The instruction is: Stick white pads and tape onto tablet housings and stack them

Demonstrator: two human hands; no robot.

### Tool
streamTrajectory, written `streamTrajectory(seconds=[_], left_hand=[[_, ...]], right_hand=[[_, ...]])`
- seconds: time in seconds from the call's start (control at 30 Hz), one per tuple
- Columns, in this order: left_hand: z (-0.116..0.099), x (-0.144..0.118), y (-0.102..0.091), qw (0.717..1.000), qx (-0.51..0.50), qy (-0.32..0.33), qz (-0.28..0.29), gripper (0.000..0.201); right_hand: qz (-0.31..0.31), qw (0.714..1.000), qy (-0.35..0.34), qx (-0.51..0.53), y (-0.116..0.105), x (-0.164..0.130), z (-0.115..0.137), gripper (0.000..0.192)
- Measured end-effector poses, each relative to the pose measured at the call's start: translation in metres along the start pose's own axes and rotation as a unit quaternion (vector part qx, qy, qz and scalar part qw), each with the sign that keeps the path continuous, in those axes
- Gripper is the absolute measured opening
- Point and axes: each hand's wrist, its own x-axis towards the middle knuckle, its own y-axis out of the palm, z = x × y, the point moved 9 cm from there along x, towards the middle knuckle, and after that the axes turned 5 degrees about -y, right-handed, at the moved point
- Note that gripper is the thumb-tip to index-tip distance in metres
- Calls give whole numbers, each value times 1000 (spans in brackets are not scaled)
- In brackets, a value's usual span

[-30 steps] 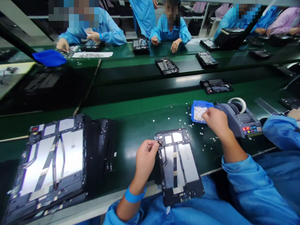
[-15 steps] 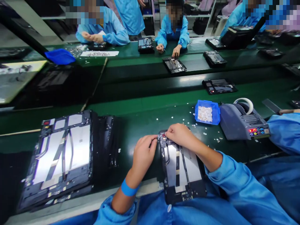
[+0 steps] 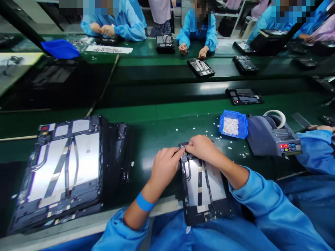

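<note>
An opened tablet (image 3: 209,184), its silver inner plate and dark ribbon cables bare, lies at the bench's front edge, with its lower end over my lap. My left hand (image 3: 166,167) grips its upper left corner, index finger stretched across the corner part and a blue band round the wrist. My right hand (image 3: 202,148) is closed in a pinch at that same corner, the fingertips of both hands nearly meeting. Whatever the right fingertips hold is too small or hidden to make out. Further left stands a stack of similar opened tablets (image 3: 65,167).
A blue bin (image 3: 246,127) of small white pieces stands beside a grey tape dispenser (image 3: 272,136). White bits lie scattered around it. Another opened tablet (image 3: 244,96) lies farther back. Co-workers in blue sit across the bench; a neighbour's sleeve (image 3: 315,146) is at right.
My left index finger has moved right onto the tablet's corner, covering the red spot seen there before. My right hand stays at the corner, slightly shifted. The view has tilted a little.
</note>
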Motion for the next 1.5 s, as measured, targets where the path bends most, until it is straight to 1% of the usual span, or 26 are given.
streamTrajectory(seconds=[0.1,0.17,0.2,0.27,0.33,0.4,0.5,0.6,0.67,0.7,0.73,0.77,0.8,0.83,0.9,0.97,1.03,1.07,1.13,1.2,1.23,1.33,1.43,1.5], left_hand=[[-6,2,0,998,51,9,23,35],[-7,4,1,997,61,6,45,33],[-7,5,2,997,59,3,54,32],[-5,6,3,997,41,-3,68,29],[0,7,4,997,13,-15,75,31],[7,8,6,996,-33,-35,75,35],[19,12,8,985,-131,-87,71,37],[32,21,12,962,-207,-169,66,34],[40,29,19,942,-229,-230,85,30],[44,33,24,932,-239,-253,104,29],[45,36,31,921,-252,-268,129,29],[45,39,37,911,-267,-274,155,30],[45,42,43,902,-281,-274,177,31],[45,44,47,898,-289,-271,190,32],[48,48,52,900,-286,-261,199,35],[54,52,57,908,-269,-253,197,41],[60,55,63,909,-268,-249,200,48],[62,57,66,909,-267,-247,201,51],[64,59,69,909,-265,-246,207,53],[64,59,68,909,-259,-246,213,54],[63,59,66,910,-255,-247,213,54],[63,59,62,915,-241,-247,207,54],[63,59,58,917,-237,-244,209,52],[60,58,50,921,-226,-243,202,50]], right_hand=[[-3,999,-27,24,1,-4,0,22],[-32,997,-57,51,2,-12,-3,17],[-53,993,-82,60,3,-18,-4,15],[-95,980,-162,58,8,-32,-2,16],[-127,960,-248,27,15,-48,1,21],[-141,945,-295,-23,23,-59,3,28],[-135,936,-309,-103,28,-64,9,35],[-118,930,-312,-155,27,-61,20,32],[-112,930,-325,-134,22,-61,25,33],[-119,930,-331,-101,17,-64,25,34],[-139,932,-331,-56,9,-70,22,36],[-173,932,-318,-3,-1,-79,15,38],[-218,931,-289,52,-14,-90,2,38],[-268,926,-248,100,-26,-105,-16,36],[-350,910,-152,162,-46,-141,-56,32],[-400,893,-71,192,-61,-179,-92,27],[-437,875,-11,209,-75,-211,-119,26],[-454,865,11,213,-82,-224,-130,26],[-481,850,35,211,-91,-242,-142,26],[-501,835,46,224,-93,-252,-151,26],[-512,822,52,244,-91,-255,-155,26],[-542,768,73,334,-80,-262,-174,28],[-555,712,94,419,-67,-265,-198,31],[-558,678,106,467,-59,-263,-213,33]])
